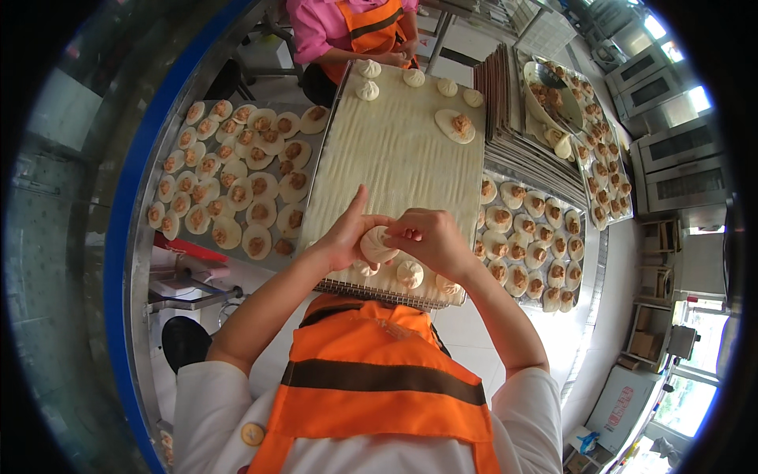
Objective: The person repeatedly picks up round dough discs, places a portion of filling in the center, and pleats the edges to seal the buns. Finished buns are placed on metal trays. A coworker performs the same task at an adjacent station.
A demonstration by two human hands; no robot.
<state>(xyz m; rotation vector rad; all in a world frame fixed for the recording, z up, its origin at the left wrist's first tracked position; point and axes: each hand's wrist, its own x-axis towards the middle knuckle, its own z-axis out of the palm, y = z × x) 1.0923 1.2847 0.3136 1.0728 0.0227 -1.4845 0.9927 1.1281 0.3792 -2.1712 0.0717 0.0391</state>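
Note:
A pleated dough bun [377, 246] rests in my left hand [347, 237], whose fingers curl round its side while the thumb points up. My right hand [433, 238] pinches the bun's gathered top edge between closed fingertips. Both hands are above the near part of a pale, ridged tray [387, 150]. Close to my body on that tray sit finished buns, among them a pleated bun [410, 274] and another bun [448, 284] partly under my right forearm. At the tray's far right lies a flat dough round with meat filling [455, 126].
Filled dough rounds cover a left tray [272, 229] and a right tray [545, 304]. Far buns [414, 77] line the tray's back edge. Beside it rise stacked trays [501, 103] with a metal bowl of filling [553, 99]. Across sits a co-worker in a pink top [324, 31].

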